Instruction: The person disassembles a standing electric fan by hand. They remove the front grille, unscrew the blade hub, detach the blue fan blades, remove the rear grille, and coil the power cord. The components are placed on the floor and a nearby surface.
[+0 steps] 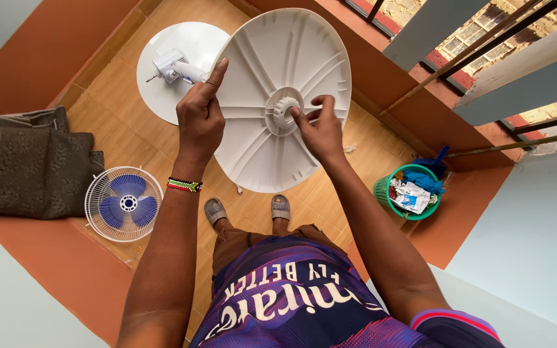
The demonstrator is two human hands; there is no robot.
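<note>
I hold a round white plastic fan base (pixel 259 151) up in front of me, its ribbed underside facing me. My left hand (pixel 200 119) grips its left rim, index finger stretched up along the edge. My right hand (pixel 317 129) has its fingertips on the ribbed white nut (pixel 283 109) at the base's centre hub. Below, my two feet in grey sandals stand on the tiled floor.
On the floor lie a second white round disc (pixel 162 96) with a white fan motor (pixel 170 66) on it, and a fan head with blue blades in a white grille (pixel 124 203) at left. Grey cushions (pixel 27 161) sit far left. A green waste basket (pixel 412 193) stands at right.
</note>
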